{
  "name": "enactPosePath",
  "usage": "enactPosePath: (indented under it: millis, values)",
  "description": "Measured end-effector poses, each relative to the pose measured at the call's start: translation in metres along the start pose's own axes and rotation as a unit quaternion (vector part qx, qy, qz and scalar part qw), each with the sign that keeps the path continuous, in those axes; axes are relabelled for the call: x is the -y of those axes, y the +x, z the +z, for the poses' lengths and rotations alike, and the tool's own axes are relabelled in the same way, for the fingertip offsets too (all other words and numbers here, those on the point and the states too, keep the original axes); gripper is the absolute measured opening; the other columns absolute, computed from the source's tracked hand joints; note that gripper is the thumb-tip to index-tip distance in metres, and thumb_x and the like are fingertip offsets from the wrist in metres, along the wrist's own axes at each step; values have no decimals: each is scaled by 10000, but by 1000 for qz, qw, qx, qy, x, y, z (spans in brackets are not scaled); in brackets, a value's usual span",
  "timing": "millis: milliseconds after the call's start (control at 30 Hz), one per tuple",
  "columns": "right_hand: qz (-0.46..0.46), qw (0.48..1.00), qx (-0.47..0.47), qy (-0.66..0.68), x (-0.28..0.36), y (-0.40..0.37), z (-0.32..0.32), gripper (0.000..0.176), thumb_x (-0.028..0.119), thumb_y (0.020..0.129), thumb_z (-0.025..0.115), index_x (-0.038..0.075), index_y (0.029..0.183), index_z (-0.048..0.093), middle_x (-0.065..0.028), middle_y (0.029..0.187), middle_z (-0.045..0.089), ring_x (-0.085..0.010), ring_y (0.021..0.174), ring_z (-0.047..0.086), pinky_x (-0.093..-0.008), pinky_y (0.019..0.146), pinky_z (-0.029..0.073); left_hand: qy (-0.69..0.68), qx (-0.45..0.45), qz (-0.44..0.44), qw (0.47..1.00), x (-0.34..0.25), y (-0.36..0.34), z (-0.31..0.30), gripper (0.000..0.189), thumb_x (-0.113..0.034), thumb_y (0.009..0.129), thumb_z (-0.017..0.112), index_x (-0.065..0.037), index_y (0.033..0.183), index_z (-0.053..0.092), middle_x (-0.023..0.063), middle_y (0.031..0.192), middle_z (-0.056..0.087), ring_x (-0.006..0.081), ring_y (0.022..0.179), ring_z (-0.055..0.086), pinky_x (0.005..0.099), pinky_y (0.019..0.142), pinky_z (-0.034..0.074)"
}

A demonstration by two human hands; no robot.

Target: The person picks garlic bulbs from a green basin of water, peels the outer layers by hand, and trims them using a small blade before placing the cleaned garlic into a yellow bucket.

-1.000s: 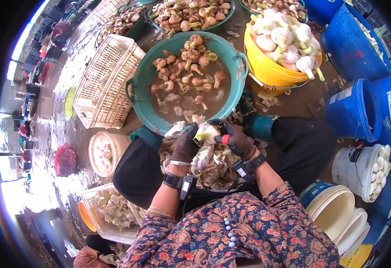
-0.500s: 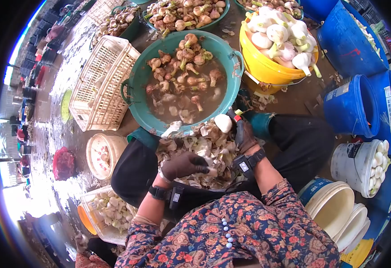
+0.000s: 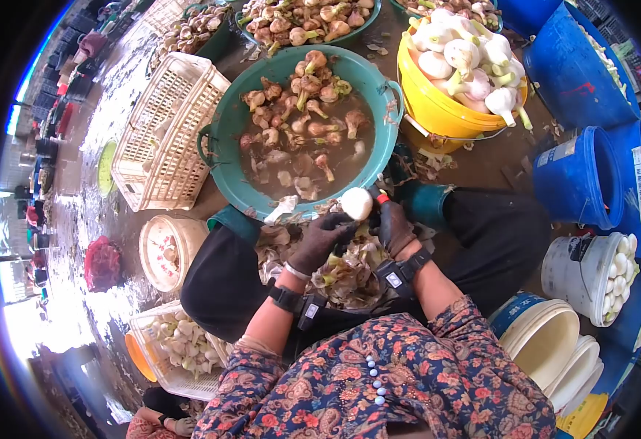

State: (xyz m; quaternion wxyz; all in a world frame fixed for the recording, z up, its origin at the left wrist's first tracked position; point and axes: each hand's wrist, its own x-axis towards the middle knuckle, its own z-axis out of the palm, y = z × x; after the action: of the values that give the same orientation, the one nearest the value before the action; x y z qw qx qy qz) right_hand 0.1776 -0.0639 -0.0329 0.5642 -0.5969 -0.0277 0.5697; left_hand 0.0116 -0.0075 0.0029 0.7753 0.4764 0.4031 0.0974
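Observation:
A peeled white garlic bulb (image 3: pixel 356 204) is between my two hands, just over the near rim of a green tub (image 3: pixel 225 175). My left hand (image 3: pixel 322 240), in a dark glove, has its fingers closed at the bulb's lower left side. My right hand (image 3: pixel 395 225), also gloved, is closed around a small tool with a red and black handle (image 3: pixel 382 196), close to the bulb's right side; its blade, if any, is hidden. Below the hands, papery garlic peelings (image 3: pixel 349 276) are heaped between my legs. Unpeeled garlic bulbs (image 3: pixel 324 129) lie in the tub's murky water.
A yellow bucket (image 3: pixel 437 117) heaped with peeled garlic stands beyond my right knee. White crates (image 3: pixel 163 139) and a cream bucket (image 3: pixel 166 252) are on my left. Blue buckets (image 3: pixel 569 179) and a white bucket of garlic (image 3: pixel 573 274) line the right. Another person's gloved hand (image 3: pixel 183 426) shows lower left.
My left hand has moved up and right from the peelings to the bulb. The bulb and my right hand have shifted slightly left. The other person's hand has moved right.

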Motion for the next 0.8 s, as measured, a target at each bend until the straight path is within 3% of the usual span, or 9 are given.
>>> enactPosePath:
  millis: [67,133,167,267,333,533,567,600,800]
  values:
    - [-13,998,33,50,16,-15,4,372,433,862,562,77,848,669,54,648,553,-61,529,456,-222,472,343,143,-138,2,980,12,3,-21,323,-211,828,652,-12,1075,596,27,809,633,93,651,566,218,567,460]
    - [69,990,64,103,28,-21,9,404,479,896,456,120,1002,608,38,620,509,-68,484,430,-213,432,376,573,-249,69,778,20,1,-44,406,-246,815,672,-3,1125,573,80,927,649,151,780,613,261,662,498]
    - [73,991,77,78,20,-12,3,413,489,889,469,112,963,621,33,618,506,-69,492,442,-218,433,382,573,-249,70,777,11,-1,-40,406,-246,815,672,-3,1125,573,80,927,649,151,780,613,261,662,498]
    - [10,998,22,-64,9,-7,3,416,492,875,501,100,901,639,26,602,500,-70,488,449,-222,427,377,497,-263,210,800,-4,-4,-23,535,-272,805,689,-8,1228,497,123,1065,618,185,905,610,286,742,499]
    - [-44,997,0,-70,-2,-1,5,324,362,819,655,67,685,640,37,560,493,-72,510,444,-258,453,335,245,-144,222,933,-5,6,-6,641,-289,804,692,-20,1312,408,138,1145,575,170,923,596,272,752,494]
    - [-46,994,35,-95,8,-8,9,395,362,833,656,-4,688,628,48,614,521,-46,547,417,-255,481,351,102,-24,161,981,34,31,-18,430,-393,922,441,11,1006,564,65,750,607,121,587,577,238,550,456]
    - [-75,989,40,-120,6,-7,12,406,371,846,641,-10,707,632,55,620,518,-43,549,415,-265,480,354,143,22,149,978,40,31,-30,362,-6,879,461,-19,1240,450,190,1182,519,290,1065,539,349,895,456]
    - [-74,989,40,-119,5,-6,14,406,371,846,641,-10,707,632,55,620,518,-43,549,415,-265,480,354,143,22,147,978,48,35,-33,362,-6,879,461,-19,1240,450,190,1182,519,290,1065,539,349,895,456]
    - [-169,954,68,-238,0,2,9,372,317,872,608,-26,731,627,22,588,507,-61,573,406,-283,496,351,-48,-52,79,994,9,23,2,439,-415,939,329,-38,918,554,66,629,554,138,476,512,248,450,397]
